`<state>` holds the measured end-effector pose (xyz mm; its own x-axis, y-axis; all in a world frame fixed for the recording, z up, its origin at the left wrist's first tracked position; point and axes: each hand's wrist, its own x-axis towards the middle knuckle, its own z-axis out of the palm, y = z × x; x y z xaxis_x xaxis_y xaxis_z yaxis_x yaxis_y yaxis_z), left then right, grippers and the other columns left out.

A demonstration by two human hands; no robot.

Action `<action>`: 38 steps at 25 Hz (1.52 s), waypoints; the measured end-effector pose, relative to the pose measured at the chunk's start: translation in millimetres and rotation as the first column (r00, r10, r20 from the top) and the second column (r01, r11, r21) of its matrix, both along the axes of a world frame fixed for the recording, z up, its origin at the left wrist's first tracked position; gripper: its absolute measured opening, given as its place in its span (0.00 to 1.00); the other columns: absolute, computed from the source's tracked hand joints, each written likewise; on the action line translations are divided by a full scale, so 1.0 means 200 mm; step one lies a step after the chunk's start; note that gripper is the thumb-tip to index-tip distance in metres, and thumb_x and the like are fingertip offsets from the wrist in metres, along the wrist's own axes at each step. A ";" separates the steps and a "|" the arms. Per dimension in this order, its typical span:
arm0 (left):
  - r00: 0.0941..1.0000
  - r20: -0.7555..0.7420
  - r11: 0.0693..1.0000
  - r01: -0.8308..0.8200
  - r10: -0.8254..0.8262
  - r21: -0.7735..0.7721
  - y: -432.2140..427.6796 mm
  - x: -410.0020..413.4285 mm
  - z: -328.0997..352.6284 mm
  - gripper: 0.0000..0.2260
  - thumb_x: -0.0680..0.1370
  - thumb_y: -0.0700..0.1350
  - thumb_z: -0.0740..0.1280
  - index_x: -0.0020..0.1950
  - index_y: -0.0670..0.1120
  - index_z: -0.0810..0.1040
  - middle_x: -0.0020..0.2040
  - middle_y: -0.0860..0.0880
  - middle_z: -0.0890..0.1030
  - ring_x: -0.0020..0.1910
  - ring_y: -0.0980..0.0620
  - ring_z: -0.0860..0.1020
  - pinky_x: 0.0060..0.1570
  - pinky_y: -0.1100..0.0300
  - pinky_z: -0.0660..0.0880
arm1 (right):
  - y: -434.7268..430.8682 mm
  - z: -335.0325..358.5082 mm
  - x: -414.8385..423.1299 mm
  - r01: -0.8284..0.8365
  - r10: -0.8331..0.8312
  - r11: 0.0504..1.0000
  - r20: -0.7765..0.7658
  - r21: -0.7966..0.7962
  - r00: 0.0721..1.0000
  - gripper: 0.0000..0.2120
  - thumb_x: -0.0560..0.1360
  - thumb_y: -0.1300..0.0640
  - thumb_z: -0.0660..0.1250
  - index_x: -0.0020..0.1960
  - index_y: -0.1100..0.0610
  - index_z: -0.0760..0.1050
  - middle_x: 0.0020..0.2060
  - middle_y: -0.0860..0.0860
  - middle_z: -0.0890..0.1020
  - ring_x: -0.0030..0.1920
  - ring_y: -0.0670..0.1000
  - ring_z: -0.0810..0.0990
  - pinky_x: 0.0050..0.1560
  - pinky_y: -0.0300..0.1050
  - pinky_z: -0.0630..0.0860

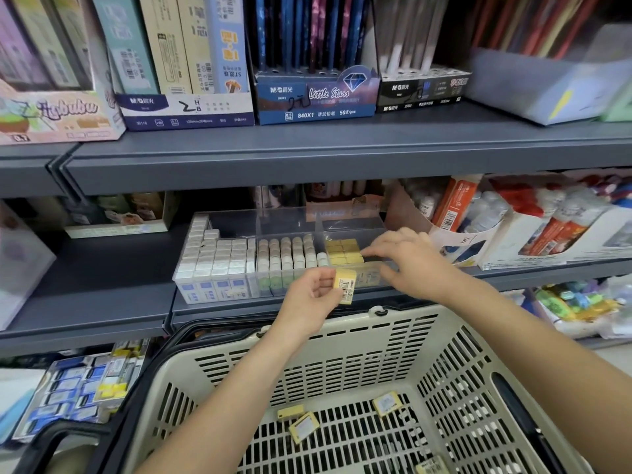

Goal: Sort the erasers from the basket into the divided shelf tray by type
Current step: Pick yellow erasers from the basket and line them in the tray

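Sorting in progress, as I see it through the head camera. The small yellow block eraser with a barcode label (345,286) is pinched between the thumb and curled fingers of the left hand (309,297). It is held upright just in front of the clear plastic divided tray (273,220), over its front wall.

The right hand (408,265) reaches into the tray's right compartment. Its fingertips are at the edge of the stacked yellow erasers (342,251) packed there. I cannot tell whether they pinch one or only press against the row. The other fingers are spread loosely over the front wall.

The middle compartment holds rows of round-topped pale erasers (287,254). The left compartment holds white block erasers in blue-printed sleeves (219,260), standing on end.

The tray stands on a grey metal shelf (102,285). Just below, nearest me, is the beige slotted plastic basket (342,343). Loose yellow erasers (386,403) lie scattered on its floor, well apart from each other.

On the shelf above stands a blue cardboard box of mechanical pencils (314,97). To the tray's right are orange-and-white glue bottles (455,203).
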<state>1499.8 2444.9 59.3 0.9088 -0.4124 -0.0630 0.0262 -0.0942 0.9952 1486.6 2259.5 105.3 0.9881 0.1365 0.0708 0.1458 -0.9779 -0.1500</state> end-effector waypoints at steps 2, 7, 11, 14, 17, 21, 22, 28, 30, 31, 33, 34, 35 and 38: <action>1.000 0.002 1.000 0.007 -0.007 -0.008 -0.02 0.00 0.01 0.12 0.76 0.32 0.65 0.56 0.43 0.74 0.51 0.48 0.79 0.49 0.54 0.77 0.56 0.60 0.75 | 0.08 0.01 -0.05 0.007 0.005 0.940 -0.035 0.341 0.999 0.13 0.77 0.56 0.63 0.60 0.50 0.77 0.52 0.47 0.81 0.52 0.47 0.76 0.56 0.44 0.72; 0.999 0.022 1.000 0.025 -0.025 0.010 -0.05 -0.01 0.02 0.10 0.75 0.34 0.66 0.53 0.45 0.74 0.47 0.51 0.78 0.46 0.56 0.77 0.51 0.64 0.75 | 0.08 0.05 -0.05 0.094 -0.057 0.914 -0.105 0.394 0.993 0.06 0.75 0.57 0.67 0.51 0.53 0.79 0.41 0.46 0.81 0.42 0.45 0.79 0.46 0.36 0.74; 0.975 0.219 0.964 -0.028 -0.033 0.266 0.05 0.03 0.00 0.07 0.76 0.41 0.66 0.52 0.51 0.75 0.46 0.57 0.77 0.46 0.61 0.76 0.46 0.72 0.72 | -0.06 0.13 0.05 0.266 -0.304 0.906 0.069 0.329 0.950 0.07 0.74 0.55 0.69 0.51 0.52 0.81 0.44 0.48 0.83 0.44 0.45 0.80 0.49 0.38 0.74; 0.961 0.270 0.933 -0.035 -0.068 0.358 0.10 0.01 -0.04 0.05 0.77 0.43 0.66 0.50 0.52 0.76 0.44 0.59 0.77 0.43 0.64 0.75 0.43 0.74 0.71 | -0.07 0.06 0.10 0.324 -0.334 0.940 0.085 0.110 0.939 0.08 0.75 0.51 0.67 0.53 0.48 0.80 0.50 0.47 0.84 0.53 0.52 0.79 0.59 0.50 0.71; 0.946 0.302 0.917 -0.010 -0.121 0.399 0.10 -0.01 -0.06 0.05 0.77 0.44 0.66 0.49 0.54 0.75 0.43 0.60 0.77 0.43 0.66 0.74 0.42 0.77 0.70 | -0.03 -0.02 0.14 0.293 -0.292 0.955 -0.019 0.047 0.956 0.07 0.76 0.51 0.65 0.51 0.44 0.79 0.50 0.44 0.83 0.54 0.50 0.78 0.57 0.49 0.64; 0.938 0.323 0.911 -0.018 -0.128 0.412 0.09 0.00 -0.06 0.05 0.77 0.45 0.65 0.50 0.55 0.75 0.43 0.61 0.76 0.43 0.66 0.74 0.42 0.75 0.70 | -0.04 -0.04 0.17 0.227 -0.230 0.971 -0.044 -0.076 0.972 0.10 0.78 0.52 0.60 0.51 0.42 0.79 0.53 0.43 0.82 0.55 0.50 0.77 0.55 0.49 0.62; 0.938 0.322 0.913 -0.016 -0.128 0.408 0.09 -0.01 -0.07 0.05 0.77 0.45 0.64 0.50 0.54 0.75 0.43 0.61 0.76 0.43 0.66 0.74 0.42 0.74 0.69 | -0.04 -0.05 0.18 0.223 -0.227 0.972 -0.054 -0.080 0.972 0.10 0.78 0.52 0.60 0.51 0.42 0.79 0.54 0.43 0.81 0.56 0.50 0.77 0.56 0.49 0.62; 0.940 0.341 0.950 -0.084 -0.024 0.300 0.14 -0.10 -0.05 0.08 0.77 0.43 0.64 0.53 0.55 0.74 0.49 0.59 0.77 0.48 0.65 0.75 0.50 0.70 0.72 | -0.01 0.00 0.04 0.203 -0.219 0.955 0.051 0.214 0.974 0.12 0.78 0.58 0.61 0.57 0.51 0.80 0.56 0.47 0.81 0.57 0.49 0.77 0.61 0.46 0.71; 0.933 0.354 0.970 -0.145 0.068 0.194 0.19 -0.16 -0.06 0.08 0.77 0.44 0.65 0.49 0.58 0.74 0.47 0.60 0.78 0.46 0.67 0.75 0.46 0.73 0.72 | 0.03 -0.01 -0.10 0.192 -0.266 0.891 0.130 0.412 0.955 0.10 0.77 0.58 0.63 0.54 0.52 0.81 0.50 0.46 0.82 0.50 0.42 0.77 0.53 0.30 0.70; 0.932 0.352 0.976 -0.148 0.083 0.162 0.21 -0.20 -0.09 0.08 0.76 0.45 0.65 0.47 0.60 0.74 0.45 0.61 0.78 0.45 0.67 0.75 0.45 0.74 0.71 | 0.05 -0.02 -0.18 0.180 -0.290 0.851 0.155 0.493 0.944 0.09 0.76 0.58 0.64 0.53 0.51 0.81 0.46 0.43 0.82 0.46 0.38 0.76 0.48 0.24 0.68; 0.940 0.342 0.973 -0.091 0.013 0.211 0.22 -0.26 -0.17 0.07 0.76 0.48 0.64 0.45 0.61 0.75 0.42 0.61 0.79 0.44 0.66 0.75 0.43 0.74 0.71 | 0.11 -0.10 -0.31 0.133 -0.283 0.800 0.173 0.585 0.943 0.06 0.74 0.57 0.67 0.49 0.51 0.82 0.39 0.40 0.81 0.40 0.34 0.77 0.42 0.21 0.68; 0.948 0.314 0.959 -0.051 -0.041 0.279 0.21 -0.29 -0.24 0.06 0.76 0.48 0.64 0.44 0.60 0.75 0.41 0.60 0.79 0.43 0.65 0.76 0.43 0.73 0.72 | 0.15 -0.16 -0.38 0.120 -0.247 0.801 0.142 0.587 0.959 0.05 0.74 0.56 0.67 0.47 0.52 0.82 0.37 0.39 0.80 0.38 0.34 0.77 0.40 0.22 0.68; 0.960 0.270 0.938 -0.029 -0.069 0.345 0.20 -0.30 -0.33 0.06 0.77 0.47 0.63 0.45 0.58 0.76 0.41 0.59 0.79 0.43 0.63 0.77 0.44 0.71 0.73 | 0.18 -0.24 -0.42 0.116 -0.192 0.824 0.081 0.555 0.978 0.05 0.74 0.55 0.67 0.46 0.53 0.82 0.36 0.40 0.80 0.36 0.34 0.76 0.39 0.24 0.68; 0.999 0.040 0.870 -0.029 0.011 0.491 0.20 -0.33 -0.61 0.05 0.79 0.43 0.62 0.48 0.46 0.78 0.45 0.48 0.82 0.46 0.51 0.79 0.51 0.55 0.76 | 0.27 -0.53 -0.53 0.094 -0.012 0.936 -0.235 0.340 0.972 0.08 0.76 0.53 0.65 0.47 0.55 0.81 0.40 0.45 0.82 0.39 0.40 0.77 0.45 0.37 0.73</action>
<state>1434.3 2484.2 -62.4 0.9220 -0.3181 -0.2208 -0.0006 -0.5715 0.8206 1381.5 2313.2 0.1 0.9885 0.0905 -0.1214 0.0173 -0.8642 -0.5029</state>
